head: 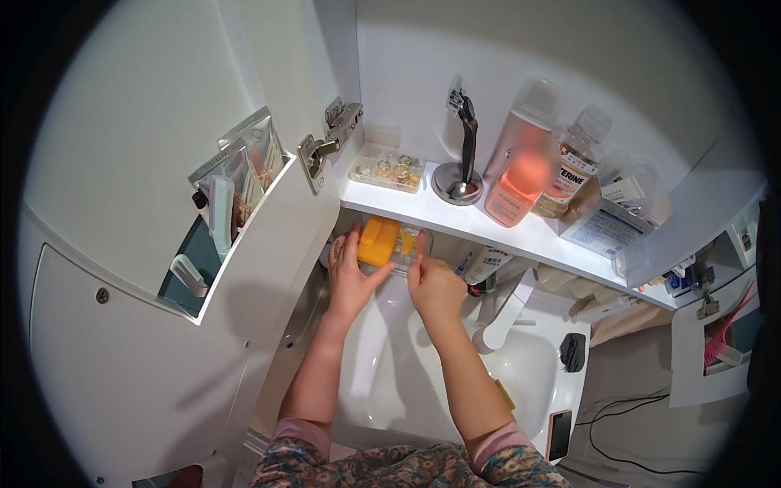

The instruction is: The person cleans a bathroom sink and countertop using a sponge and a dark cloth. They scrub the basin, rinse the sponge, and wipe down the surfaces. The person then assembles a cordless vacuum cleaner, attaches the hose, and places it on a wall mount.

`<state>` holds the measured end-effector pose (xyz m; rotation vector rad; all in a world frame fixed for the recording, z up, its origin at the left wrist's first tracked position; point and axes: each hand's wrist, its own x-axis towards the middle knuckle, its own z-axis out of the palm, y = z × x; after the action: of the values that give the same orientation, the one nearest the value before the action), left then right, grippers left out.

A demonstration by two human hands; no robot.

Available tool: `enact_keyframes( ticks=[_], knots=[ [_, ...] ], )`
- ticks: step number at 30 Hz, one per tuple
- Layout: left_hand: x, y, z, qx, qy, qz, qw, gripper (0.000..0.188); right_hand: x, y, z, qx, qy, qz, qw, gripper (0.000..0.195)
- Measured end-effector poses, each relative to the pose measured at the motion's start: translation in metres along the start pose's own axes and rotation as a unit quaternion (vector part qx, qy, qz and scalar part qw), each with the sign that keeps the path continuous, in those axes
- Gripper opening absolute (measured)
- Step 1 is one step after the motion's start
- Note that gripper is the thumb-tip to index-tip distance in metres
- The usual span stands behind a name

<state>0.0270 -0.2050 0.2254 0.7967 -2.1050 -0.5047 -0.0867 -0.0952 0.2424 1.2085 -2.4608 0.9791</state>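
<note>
Just under the front edge of the cabinet shelf, over the back of the sink, is a clear plastic dish [401,263]. A yellow-orange block [378,242], which looks like soap, lies in its left part, and smaller yellow pieces [407,241] lie to the right. My left hand [351,274] grips the dish's left side, with the thumb along its near edge. My right hand [436,283] holds the right end, its index finger stretched along the side and the other fingers curled. The undersides of the dish and my fingertips are partly hidden.
On the shelf [439,213] above stand a clear box of rings [387,171], a razor on a stand [467,140], a coral bottle [515,189] and a Listerine bottle [567,174]. An open cabinet door [262,274] flanks the left. The faucet [503,320] and phone [559,434] are right.
</note>
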Motion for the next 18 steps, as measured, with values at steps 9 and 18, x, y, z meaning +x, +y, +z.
enact_keyframes(
  ticks=[9, 18],
  knots=[
    [-0.006, -0.001, -0.002, -0.014, -0.003, 0.032, 0.999, 0.091, 0.003, -0.003, -0.003, 0.035, -0.059, 0.083, 0.994, 0.039],
    [-0.01, -0.003, 0.007, -0.05, 0.026, 0.002, 0.998, 0.087, 0.004, 0.0, -0.011, 0.089, -0.185, 0.184, 0.961, 0.054]
  ],
)
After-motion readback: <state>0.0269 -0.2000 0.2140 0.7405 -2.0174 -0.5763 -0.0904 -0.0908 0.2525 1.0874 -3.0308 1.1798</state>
